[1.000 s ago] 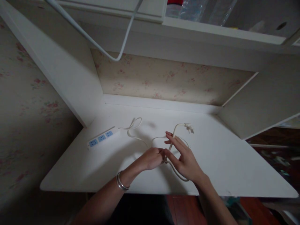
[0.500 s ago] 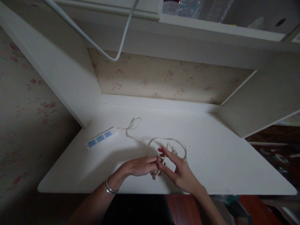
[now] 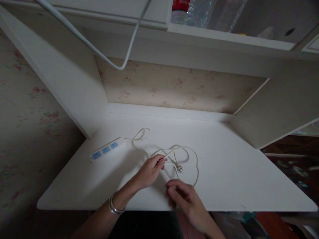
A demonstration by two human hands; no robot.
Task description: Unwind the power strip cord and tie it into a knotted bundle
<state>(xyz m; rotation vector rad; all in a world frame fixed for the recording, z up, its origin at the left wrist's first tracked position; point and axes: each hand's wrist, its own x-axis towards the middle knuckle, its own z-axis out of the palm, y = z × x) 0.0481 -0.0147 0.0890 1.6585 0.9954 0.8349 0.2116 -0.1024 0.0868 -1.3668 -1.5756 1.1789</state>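
Note:
A white power strip [image 3: 106, 150] with blue sockets lies slanted on the left of the white desk. Its thin white power cord [image 3: 198, 162] runs right in loose loops. The cord's plug [image 3: 180, 170] rests amid the loops, prongs showing. My left hand [image 3: 151, 171], with silver bangles at the wrist, pinches the cord between thumb and fingers. Nearer the front edge, my right hand [image 3: 185, 200] is closed, its curled fingers somewhat blurred. Stretches of cord run to it and disappear behind the knuckles, so the grip itself is partly hidden.
White side panels [image 3: 82, 89] flank the desk [image 3: 224, 186]. A shelf [image 3: 231, 38] overhead holds clear plastic bottles [image 3: 199, 13]. A bent white tube [image 3: 121, 67] hangs down at upper left. Floral wallpaper [image 3: 179, 84] covers the back.
My hands were close together over the cord and have moved apart. The left hand has turned and risen slightly; the right has closed and come nearer me. The plug shows more plainly now.

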